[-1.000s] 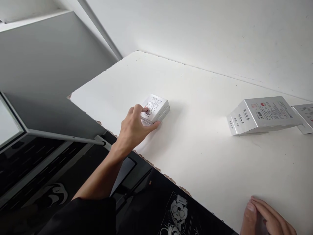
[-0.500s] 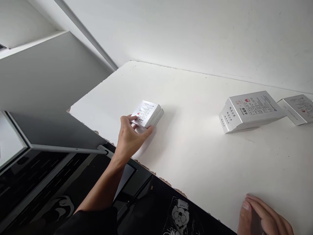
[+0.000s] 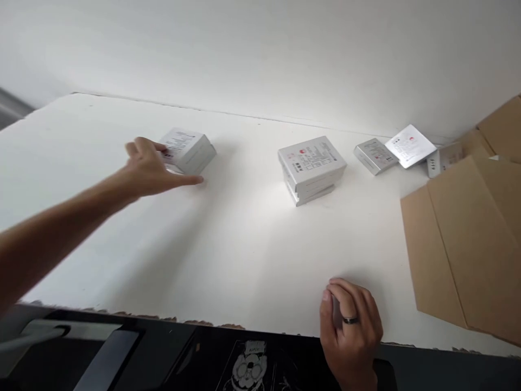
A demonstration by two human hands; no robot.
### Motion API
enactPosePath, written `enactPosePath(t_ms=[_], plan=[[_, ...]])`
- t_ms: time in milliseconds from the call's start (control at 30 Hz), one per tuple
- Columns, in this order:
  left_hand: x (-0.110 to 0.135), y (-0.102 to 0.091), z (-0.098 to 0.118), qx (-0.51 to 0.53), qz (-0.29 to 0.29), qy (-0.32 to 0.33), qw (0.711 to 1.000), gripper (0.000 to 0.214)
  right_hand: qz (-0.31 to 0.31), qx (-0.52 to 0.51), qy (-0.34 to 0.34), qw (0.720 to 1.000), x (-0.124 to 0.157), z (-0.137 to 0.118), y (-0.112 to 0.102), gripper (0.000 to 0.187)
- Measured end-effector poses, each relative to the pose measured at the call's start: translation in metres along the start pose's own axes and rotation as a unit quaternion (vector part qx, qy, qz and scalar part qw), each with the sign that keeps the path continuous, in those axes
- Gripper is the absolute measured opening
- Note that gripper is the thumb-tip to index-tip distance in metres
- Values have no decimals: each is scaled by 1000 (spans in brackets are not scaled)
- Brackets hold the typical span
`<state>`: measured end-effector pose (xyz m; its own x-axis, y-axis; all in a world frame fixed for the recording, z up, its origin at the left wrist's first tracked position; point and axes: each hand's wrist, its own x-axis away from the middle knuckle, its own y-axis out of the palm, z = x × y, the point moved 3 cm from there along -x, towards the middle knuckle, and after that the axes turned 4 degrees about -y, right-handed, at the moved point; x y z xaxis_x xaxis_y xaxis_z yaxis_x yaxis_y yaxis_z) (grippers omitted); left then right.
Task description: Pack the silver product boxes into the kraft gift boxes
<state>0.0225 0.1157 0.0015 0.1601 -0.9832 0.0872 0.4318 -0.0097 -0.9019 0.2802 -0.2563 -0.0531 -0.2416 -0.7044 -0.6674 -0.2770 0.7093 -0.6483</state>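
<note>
My left hand (image 3: 148, 168) is open beside a stack of small white boxes (image 3: 189, 149) on the left of the white table. Its fingers reach the near left side of the stack, and the thumb points right, apart from the boxes. Whether the fingertips still touch the cardboard I cannot tell. My right hand (image 3: 354, 328), with a dark ring, rests at the table's front edge, fingers curled in toward the thumb and nothing visible in them. Beyond it stands another stack of white boxes (image 3: 313, 163), its upper part offset from the lower.
A small box (image 3: 375, 156) lies flat at the back right, and a tilted white box (image 3: 410, 145) leans next to it. An open brown carton (image 3: 468, 244) takes up the right side. The white table (image 3: 244, 260) has a chipped front edge; a wall stands behind.
The view has swung right, bringing the carton and more boxes into sight. My left hand has loosened from the left stack, its thumb now away from it. The right hand stays curled.
</note>
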Motion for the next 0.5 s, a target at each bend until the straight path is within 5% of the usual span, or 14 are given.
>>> enactPosePath(t_ms=[67, 133, 233, 367, 500], plan=[[1, -19, 33, -50, 46, 64, 996, 105, 1, -6, 8, 1000, 0, -1, 0, 6], [21, -37, 83, -81, 94, 208, 970, 110, 1, -11, 13, 1000, -1, -2, 0, 6], [78, -39, 175, -126, 24, 370, 920, 98, -2, -19, 18, 1000, -3, -2, 0, 7], [150, 13, 298, -151, -138, 430, 880, 84, 4, -21, 12, 1000, -6, -3, 0, 9], [171, 95, 380, -192, -197, 417, 866, 111, 9, -31, 25, 999, -7, -1, 1, 10]])
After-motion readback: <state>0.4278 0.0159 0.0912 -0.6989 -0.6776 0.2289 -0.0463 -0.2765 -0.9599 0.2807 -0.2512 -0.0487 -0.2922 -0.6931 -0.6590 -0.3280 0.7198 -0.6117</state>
